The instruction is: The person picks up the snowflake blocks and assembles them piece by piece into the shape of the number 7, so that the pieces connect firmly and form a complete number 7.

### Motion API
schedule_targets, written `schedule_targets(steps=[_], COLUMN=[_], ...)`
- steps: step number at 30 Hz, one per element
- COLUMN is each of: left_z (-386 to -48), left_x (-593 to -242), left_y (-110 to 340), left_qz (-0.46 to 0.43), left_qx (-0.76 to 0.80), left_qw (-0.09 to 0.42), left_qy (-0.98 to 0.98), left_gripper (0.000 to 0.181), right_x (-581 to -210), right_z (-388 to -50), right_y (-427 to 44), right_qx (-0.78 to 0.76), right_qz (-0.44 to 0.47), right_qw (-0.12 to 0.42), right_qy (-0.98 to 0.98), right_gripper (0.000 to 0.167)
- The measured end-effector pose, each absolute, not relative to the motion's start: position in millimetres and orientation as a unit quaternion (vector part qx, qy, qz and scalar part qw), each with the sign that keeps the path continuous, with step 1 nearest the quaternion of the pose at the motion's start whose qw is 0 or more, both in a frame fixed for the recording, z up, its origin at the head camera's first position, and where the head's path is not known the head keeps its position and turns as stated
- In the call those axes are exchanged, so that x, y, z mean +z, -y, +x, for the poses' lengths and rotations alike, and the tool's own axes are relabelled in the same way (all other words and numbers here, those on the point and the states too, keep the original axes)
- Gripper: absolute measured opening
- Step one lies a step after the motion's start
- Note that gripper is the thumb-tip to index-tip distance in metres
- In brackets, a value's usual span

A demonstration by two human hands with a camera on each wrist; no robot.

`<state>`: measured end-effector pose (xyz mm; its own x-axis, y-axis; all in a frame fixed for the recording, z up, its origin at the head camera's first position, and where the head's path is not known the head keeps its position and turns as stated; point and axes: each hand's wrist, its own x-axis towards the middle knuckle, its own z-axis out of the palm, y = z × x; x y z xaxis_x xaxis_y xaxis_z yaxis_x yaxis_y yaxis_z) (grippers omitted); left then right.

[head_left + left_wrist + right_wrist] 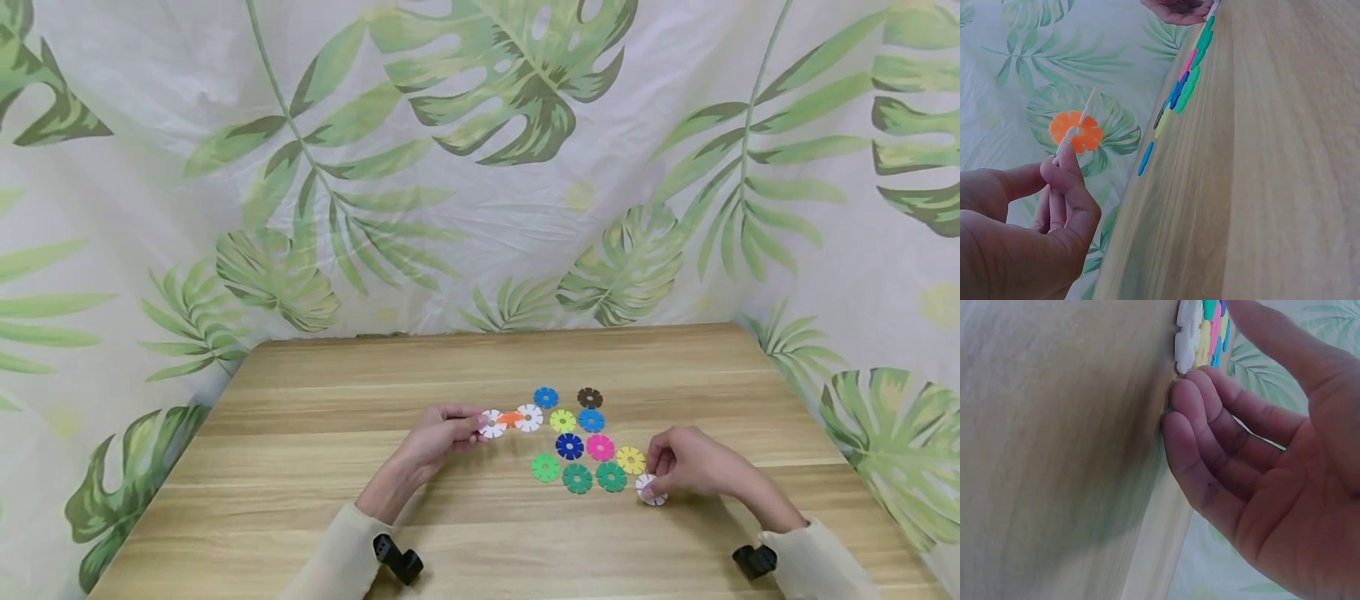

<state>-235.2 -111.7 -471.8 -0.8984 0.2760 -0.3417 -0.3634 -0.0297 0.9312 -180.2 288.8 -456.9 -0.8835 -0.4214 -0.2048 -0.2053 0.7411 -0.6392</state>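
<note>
My left hand [446,433] pinches a white notched interlocking disc [492,424] between thumb and fingertips, held above the table. An orange disc [1077,130] is slotted crosswise into it, with a second white disc [529,417] joined at the far end. Over on the right, my right hand [690,462] holds a single white disc [654,490] low at the tabletop, its thumb over the face. Beside that hand lies a yellow disc [631,460]. In the right wrist view, the thumb tip runs out of frame, so the grip is only partly visible.
Between the hands, loose discs lie flat on the wooden table [300,467]: blue [546,397], brown [590,397], lime [562,421], dark blue [569,447], pink [600,447], light green [545,467] and teal [577,479]. A leaf-patterned cloth [480,208] hangs behind.
</note>
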Motion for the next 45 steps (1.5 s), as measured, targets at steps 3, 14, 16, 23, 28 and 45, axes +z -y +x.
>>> schedule_targets(steps=[3, 14, 16, 23, 28, 45], left_z=[-235.3, -236.0, -235.9, -235.6, -235.8, -237.1], left_x=[-472.3, -477.2, -477.1, -475.0, -473.9, -475.3], left_y=[111.4, 107.8, 107.3, 108.0, 108.7, 109.4], left_qz=[-0.031, -0.025, -0.024, -0.025, -0.028, -0.031], left_qx=[0.717, 0.705, 0.705, 0.709, 0.715, 0.711], left_qw=[0.223, 0.220, 0.221, 0.221, 0.224, 0.219], left_qy=[-0.660, -0.673, -0.673, -0.669, -0.662, -0.668], left_gripper=[0.035, 0.027, 0.025, 0.028, 0.032, 0.033], right_x=[-458.4, -460.2, -459.5, -457.1, -451.0, -436.5], right_z=[-180.0, -180.0, -179.9, -179.9, -180.2, -203.8], right_y=[-287.7, -286.3, -286.3, -284.2, -283.6, -272.9], right_qx=[-0.317, -0.315, -0.312, -0.300, -0.307, -0.402], right_qz=[-0.158, -0.153, -0.153, -0.156, -0.164, -0.174], right_qw=[0.178, 0.186, 0.187, 0.175, 0.169, 0.116], right_qy=[-0.918, -0.918, -0.919, -0.925, -0.922, -0.891], right_gripper=[0.033, 0.029, 0.029, 0.031, 0.027, 0.015])
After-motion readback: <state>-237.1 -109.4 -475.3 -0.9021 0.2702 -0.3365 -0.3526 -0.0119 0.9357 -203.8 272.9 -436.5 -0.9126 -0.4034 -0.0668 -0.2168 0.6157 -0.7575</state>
